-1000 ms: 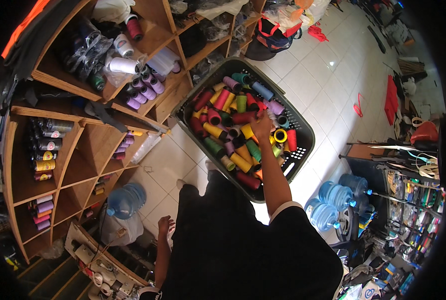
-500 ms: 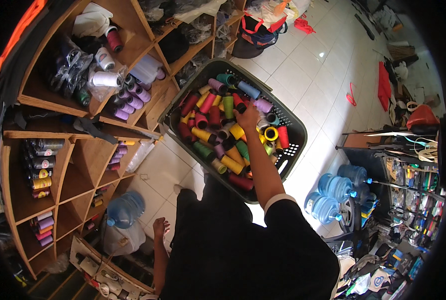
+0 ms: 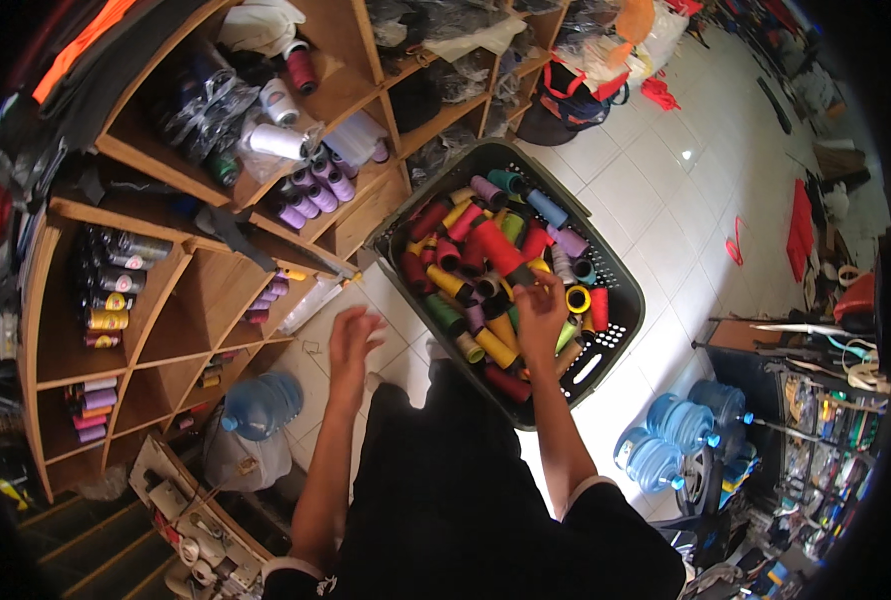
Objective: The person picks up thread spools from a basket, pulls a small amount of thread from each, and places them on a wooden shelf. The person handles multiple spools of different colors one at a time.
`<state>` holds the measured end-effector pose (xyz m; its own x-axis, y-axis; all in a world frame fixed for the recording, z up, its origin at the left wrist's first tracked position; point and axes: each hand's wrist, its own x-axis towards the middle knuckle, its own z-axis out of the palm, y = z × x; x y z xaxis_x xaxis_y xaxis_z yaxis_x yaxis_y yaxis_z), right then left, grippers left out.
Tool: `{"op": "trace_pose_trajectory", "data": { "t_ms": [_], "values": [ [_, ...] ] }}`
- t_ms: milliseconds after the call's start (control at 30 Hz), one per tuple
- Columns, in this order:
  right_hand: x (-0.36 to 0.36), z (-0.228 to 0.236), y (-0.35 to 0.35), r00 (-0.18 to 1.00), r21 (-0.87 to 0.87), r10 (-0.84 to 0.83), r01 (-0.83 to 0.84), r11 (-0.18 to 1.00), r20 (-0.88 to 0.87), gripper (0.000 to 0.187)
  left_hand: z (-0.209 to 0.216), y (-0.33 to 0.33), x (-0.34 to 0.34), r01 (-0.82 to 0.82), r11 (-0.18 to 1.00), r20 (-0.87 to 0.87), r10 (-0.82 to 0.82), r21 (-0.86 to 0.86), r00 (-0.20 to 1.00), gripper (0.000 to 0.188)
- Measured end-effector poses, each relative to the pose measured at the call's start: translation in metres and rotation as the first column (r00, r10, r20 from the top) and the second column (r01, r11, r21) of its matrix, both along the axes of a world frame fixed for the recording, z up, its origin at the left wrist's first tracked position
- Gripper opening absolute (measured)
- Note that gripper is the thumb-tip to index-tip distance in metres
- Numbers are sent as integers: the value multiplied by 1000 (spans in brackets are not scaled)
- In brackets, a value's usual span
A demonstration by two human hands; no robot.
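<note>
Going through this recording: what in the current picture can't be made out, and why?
Head view throughout:
Whatever lies deeper in the dark basket: hidden by the top spools.
The right hand's full grip on the held red spool: partly hidden by the hand itself.
Contents of the plastic-wrapped bundle at upper left: creases and glare.
Small goods at far right: too small, distorted near the fisheye rim.

The left forearm reaches forward, the left hand half open with loosely bent fingers. The right forearm slants inward, and the right hand, slightly farther forward, has its thumb and fingers drawn together in a pinch.
</note>
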<state>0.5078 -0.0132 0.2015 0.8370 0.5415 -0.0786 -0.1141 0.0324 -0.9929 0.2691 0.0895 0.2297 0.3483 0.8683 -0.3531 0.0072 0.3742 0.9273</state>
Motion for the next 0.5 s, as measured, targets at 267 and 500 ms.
{"op": "trace_pose_trajectory", "data": {
  "t_ms": [267, 500],
  "values": [
    [-78, 80, 5, 921, 199, 173, -253, 947, 349, 43, 94, 8, 98, -19, 984, 523, 111, -178, 845, 36],
    [-101, 89, 14, 912, 296, 143, -268, 917, 385, 41, 121, 10, 92, -26, 971, 552, 158, -239, 819, 15]
  ]
}}
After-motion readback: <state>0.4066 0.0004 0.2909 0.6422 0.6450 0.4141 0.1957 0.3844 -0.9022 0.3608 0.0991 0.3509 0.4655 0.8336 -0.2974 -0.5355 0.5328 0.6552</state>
